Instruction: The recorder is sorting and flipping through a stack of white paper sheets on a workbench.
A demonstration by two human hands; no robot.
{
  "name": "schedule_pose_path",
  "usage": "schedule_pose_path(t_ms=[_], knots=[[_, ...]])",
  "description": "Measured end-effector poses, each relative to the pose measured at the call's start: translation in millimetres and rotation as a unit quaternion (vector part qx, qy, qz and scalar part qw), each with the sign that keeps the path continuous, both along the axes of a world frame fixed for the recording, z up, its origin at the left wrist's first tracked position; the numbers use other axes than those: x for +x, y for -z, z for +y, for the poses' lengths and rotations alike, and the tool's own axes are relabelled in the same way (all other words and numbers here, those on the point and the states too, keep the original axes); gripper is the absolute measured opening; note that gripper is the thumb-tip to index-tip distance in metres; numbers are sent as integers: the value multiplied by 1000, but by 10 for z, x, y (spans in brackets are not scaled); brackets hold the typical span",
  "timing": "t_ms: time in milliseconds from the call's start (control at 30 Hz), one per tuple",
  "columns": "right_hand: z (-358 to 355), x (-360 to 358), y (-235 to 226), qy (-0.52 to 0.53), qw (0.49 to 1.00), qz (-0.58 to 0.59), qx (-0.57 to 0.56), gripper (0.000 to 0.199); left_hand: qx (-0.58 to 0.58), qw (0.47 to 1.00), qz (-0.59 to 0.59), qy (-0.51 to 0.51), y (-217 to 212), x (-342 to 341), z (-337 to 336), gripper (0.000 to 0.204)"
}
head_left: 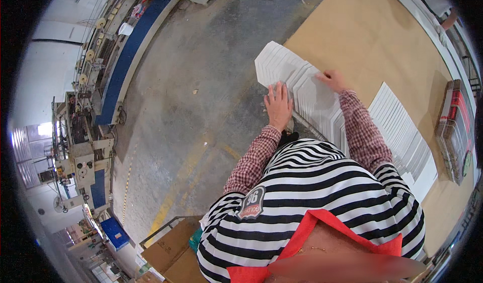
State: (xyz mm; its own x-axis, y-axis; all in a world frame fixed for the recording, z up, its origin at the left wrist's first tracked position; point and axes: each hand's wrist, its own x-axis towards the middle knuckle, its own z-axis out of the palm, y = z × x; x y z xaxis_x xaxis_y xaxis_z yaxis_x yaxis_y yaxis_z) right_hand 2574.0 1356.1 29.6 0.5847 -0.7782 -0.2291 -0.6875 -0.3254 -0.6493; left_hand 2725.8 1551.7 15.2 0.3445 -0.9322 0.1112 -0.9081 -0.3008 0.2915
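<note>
A fanned row of white sheets with angled ends (302, 84), like flat bag or envelope blanks, lies overlapping along the near-left edge of a brown-topped table. My left hand (278, 107) rests at the left side of the row, its fingers stretched out and spread against the sheet edges. On the opposite side, my right hand (332, 80) has its fingers bent together at the sheets' right edge; the fingertips are partly hidden. A second fanned stack of white sheets (400, 132) lies to the right of my right forearm.
Brown paper covers the table (357, 36). A bundle of printed packages in clear wrap (455, 132) stands at its right side. Another person's arm (449, 18) shows at the far right. Left are a long blue-sided machine (133, 56) and a cardboard box (173, 250).
</note>
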Motion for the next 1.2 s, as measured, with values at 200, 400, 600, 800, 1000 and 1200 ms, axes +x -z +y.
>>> schedule_pose_path(t_ms=[200, 400, 600, 800, 1000, 1200], knots=[[25, 0, 42, -7, 1000, 27, 4, 46, 16, 999, -29, -5, -80, -24, 41, 55], [-27, -55, 160, -5, 1000, -3, 18, 45, 2, 999, -35, -10, -89, -1, -2, 54], [9, -19, 67, 4, 999, -12, 36, 44, 12, 999, -47, -23, -31, -5, 44, 52], [31, 39, 86, -28, 991, 100, -80, 44, 16, 999, -23, -17, -75, -27, -53, 52], [54, 84, -3, 17, 995, 94, -39, 44, 13, 999, -34, -24, -82, -9, -24, 55], [55, -137, 105, 64, 994, -61, -59, 39, -51, 998, 21, 1, -120, -41, 2, 61]])
